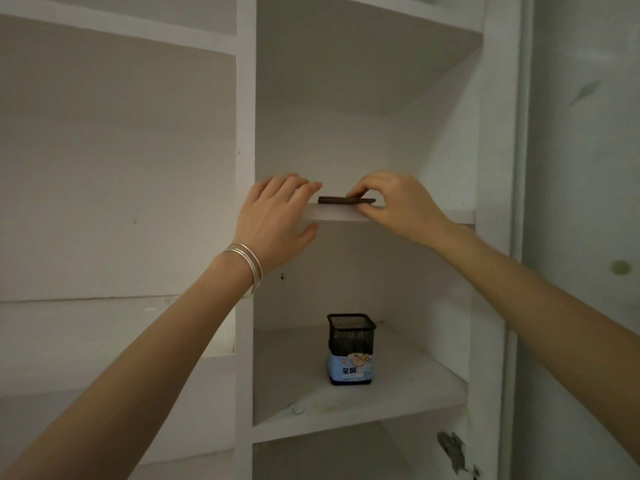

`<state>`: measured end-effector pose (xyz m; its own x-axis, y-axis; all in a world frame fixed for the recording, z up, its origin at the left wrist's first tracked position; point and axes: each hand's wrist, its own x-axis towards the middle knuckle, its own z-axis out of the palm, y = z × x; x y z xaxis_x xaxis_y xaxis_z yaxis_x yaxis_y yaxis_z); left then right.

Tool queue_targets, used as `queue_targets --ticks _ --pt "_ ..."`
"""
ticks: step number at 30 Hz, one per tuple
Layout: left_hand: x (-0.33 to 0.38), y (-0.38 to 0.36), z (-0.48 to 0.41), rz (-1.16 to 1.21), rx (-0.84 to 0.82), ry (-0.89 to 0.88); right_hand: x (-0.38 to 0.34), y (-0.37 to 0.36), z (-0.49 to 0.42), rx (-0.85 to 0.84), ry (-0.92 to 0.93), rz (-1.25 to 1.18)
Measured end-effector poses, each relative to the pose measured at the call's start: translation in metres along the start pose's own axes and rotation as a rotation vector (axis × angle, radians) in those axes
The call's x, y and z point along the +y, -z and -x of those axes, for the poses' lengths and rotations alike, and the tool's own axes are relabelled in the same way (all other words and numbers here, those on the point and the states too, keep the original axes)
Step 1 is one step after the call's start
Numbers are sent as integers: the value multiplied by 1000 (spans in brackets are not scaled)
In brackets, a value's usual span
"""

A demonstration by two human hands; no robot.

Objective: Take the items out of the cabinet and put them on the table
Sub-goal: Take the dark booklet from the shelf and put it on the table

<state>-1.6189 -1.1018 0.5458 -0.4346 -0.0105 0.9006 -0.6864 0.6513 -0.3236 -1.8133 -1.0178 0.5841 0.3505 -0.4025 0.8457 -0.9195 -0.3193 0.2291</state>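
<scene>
On the front edge of the upper white shelf [332, 213], just past centre toward twelve o'clock, lies a thin dark-brown flat object [337, 200]. It is seen edge-on, so its top face and what it is made of cannot be made out. The right hand [398, 206], coming in from four o'clock, pinches its right end: curled fingertips press down on top and the thumb sits at the shelf's front edge beneath, hiding that end. The left hand [273, 223], coming from eight o'clock and wearing thin silver bangles [247, 268] at the wrist, lays its fingers nearly straight and close together on the shelf at the object's nine o'clock side, thumb spread apart below the edge. Whether those fingertips touch the object cannot be told. Both sit inside the white painted wooden cabinet [246, 98], which is cut off on every side. At six o'clock of the object, on the lower shelf [398, 403], stands a black square mesh pen holder [350, 330] with a blue paper label, its print too small to read. Paint peels at five o'clock [452, 448].
</scene>
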Motion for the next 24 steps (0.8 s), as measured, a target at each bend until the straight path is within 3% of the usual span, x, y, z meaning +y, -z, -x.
queue_targets --ticks 5,10,14,20,24 --pt "4 4 0 68 119 -81 -14 6 23 174 228 211" --pt "17 15 20 145 315 -228 -44 11 61 219 355 278" --pt "26 23 58 149 461 -331 -73 19 101 98 290 272" --pt "51 28 137 364 424 -348 -134 26 161 -113 125 240" --pt "83 30 190 526 440 -392 -183 36 219 -374 -85 139"
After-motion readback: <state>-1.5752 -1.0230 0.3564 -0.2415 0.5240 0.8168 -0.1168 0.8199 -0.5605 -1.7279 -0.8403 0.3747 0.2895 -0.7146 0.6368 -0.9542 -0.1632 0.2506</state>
